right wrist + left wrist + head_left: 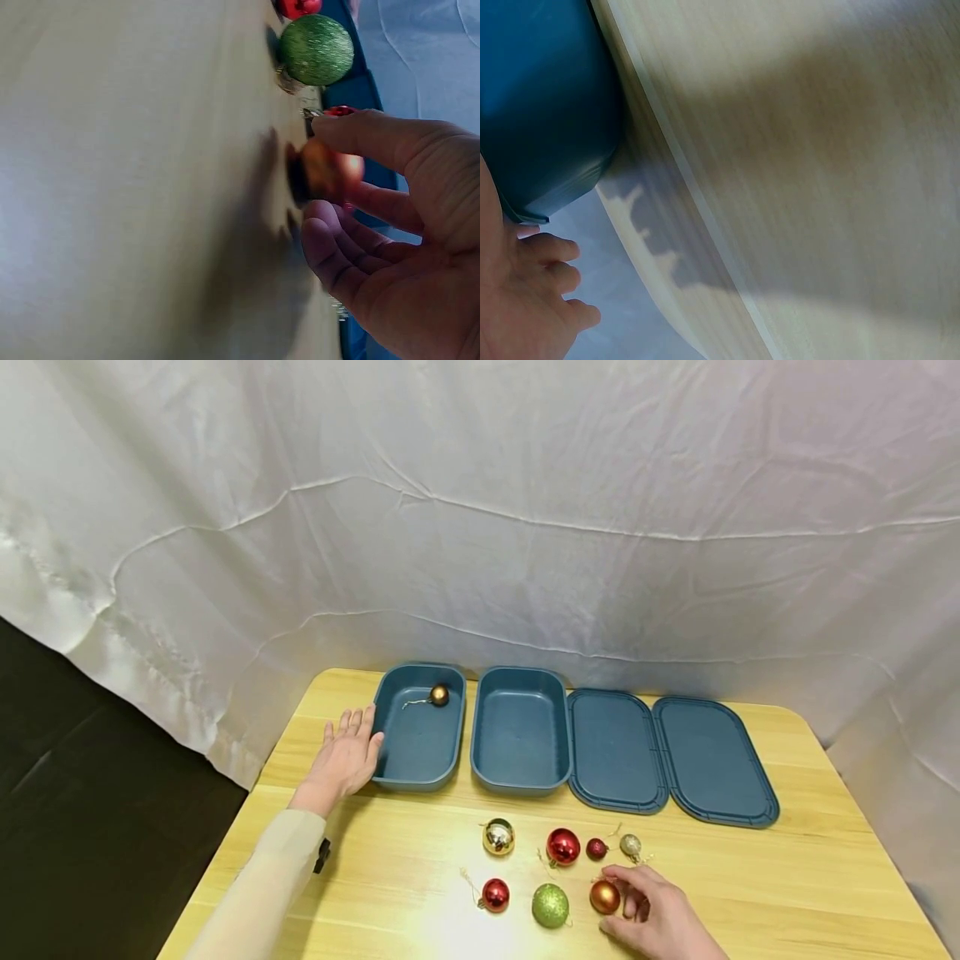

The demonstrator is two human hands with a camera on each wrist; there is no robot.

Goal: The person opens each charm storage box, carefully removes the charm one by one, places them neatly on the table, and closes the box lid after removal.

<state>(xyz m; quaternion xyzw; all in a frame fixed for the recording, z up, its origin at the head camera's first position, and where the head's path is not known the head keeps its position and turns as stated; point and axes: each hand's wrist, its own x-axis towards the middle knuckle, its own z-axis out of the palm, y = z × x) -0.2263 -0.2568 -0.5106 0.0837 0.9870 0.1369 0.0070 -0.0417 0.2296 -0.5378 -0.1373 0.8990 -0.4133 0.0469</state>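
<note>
My left hand [345,762] lies with spread fingers against the left side of a blue box [420,747], thumb at the rim. In the left wrist view, part of that hand [525,292] shows beside the box's blue wall [547,97]. A small bronze bauble [439,695] with a string lies inside this box. At the table's front right, my right hand [652,914] has its thumb and fingers curled round a shiny orange bauble [604,897]. The right wrist view shows the orange bauble [330,169] between thumb and fingers, close over the table.
A second blue box [521,731] stands to the right, then two flat blue lids [618,752]. Around the right hand lie a green glitter bauble [551,906], red baubles [563,847], a gold bauble [498,837] and a small silvery bauble [630,845]. A pale curtain [525,568] hangs behind the table.
</note>
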